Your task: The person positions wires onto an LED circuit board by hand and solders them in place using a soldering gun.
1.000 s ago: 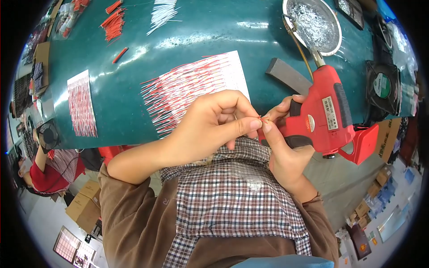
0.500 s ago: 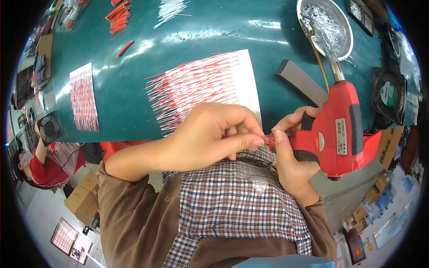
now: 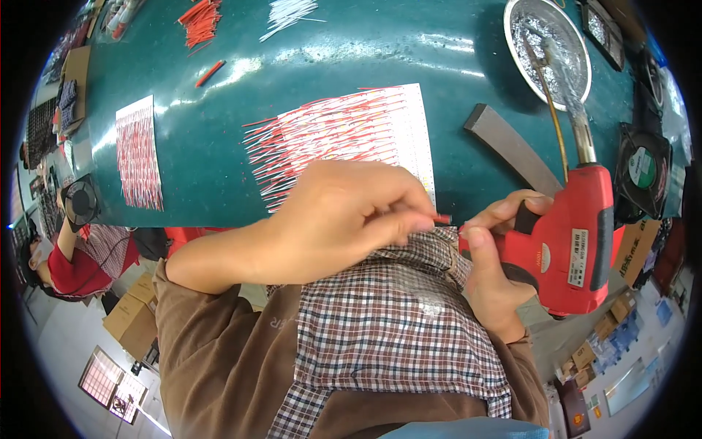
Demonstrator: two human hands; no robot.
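Observation:
My left hand (image 3: 351,219) is closed in a pinch, and a short red piece (image 3: 442,219) sticks out of its fingertips; its kind is too small to tell. Just to its right, my right hand (image 3: 497,263) is wrapped round the handle of a red soldering gun (image 3: 578,241) with black grips. The gun's metal barrel (image 3: 584,139) points away from me toward a round bowl (image 3: 510,36) of silvery, crumpled material. Alongside the barrel runs a thin brass-coloured tube (image 3: 553,121). Under my left hand's far side lies a white sheet (image 3: 418,139) covered with rows of red and white wires (image 3: 329,128).
A smaller wire-covered sheet (image 3: 139,154) lies at left. Bundles of red wires (image 3: 201,25) and white wires (image 3: 287,16) lie at the back, a red stick (image 3: 210,73) nearer. A grey bar (image 3: 512,146) and a black fan (image 3: 642,170) are at right. Another person (image 3: 77,260) sits far left.
My right hand and the soldering gun have moved right and slightly toward me, opening a gap from my left hand. The short red piece now shows at my left fingertips.

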